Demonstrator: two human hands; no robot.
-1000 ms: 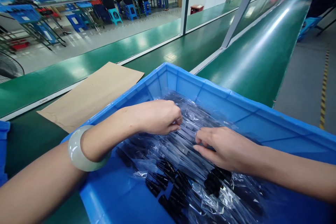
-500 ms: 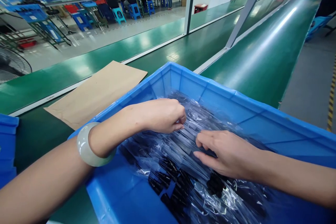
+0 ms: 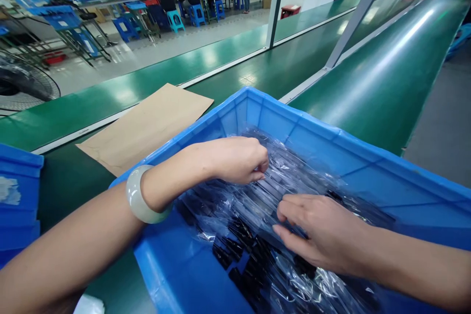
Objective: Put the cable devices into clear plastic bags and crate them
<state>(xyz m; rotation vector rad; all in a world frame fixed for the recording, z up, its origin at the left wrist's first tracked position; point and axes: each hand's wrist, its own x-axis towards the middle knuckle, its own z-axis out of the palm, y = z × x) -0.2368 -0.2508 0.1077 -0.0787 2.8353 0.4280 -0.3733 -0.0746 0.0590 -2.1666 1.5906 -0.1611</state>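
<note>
A large blue plastic bin (image 3: 331, 142) stands on the green belt in front of me, filled with clear plastic bags of black parts (image 3: 250, 250). My left hand (image 3: 239, 159), with a pale bangle on its wrist, reaches into the bin with its fingers curled shut, pinching the edge of a bag. My right hand (image 3: 320, 230) lies on the pile a little nearer me, fingers bent and pressed together on the plastic. The two hands are close, a few centimetres apart over the bags.
A brown cardboard sheet (image 3: 147, 125) lies on the green conveyor table (image 3: 287, 68) left of the bin. Another blue bin (image 3: 18, 196) stands at the left edge. Metal posts rise from the belt. Seated people work at benches far back left.
Both hands have stayed on the bags, and the right hand has slid slightly nearer me. My head has turned left, so the bin at the left shows more.
</note>
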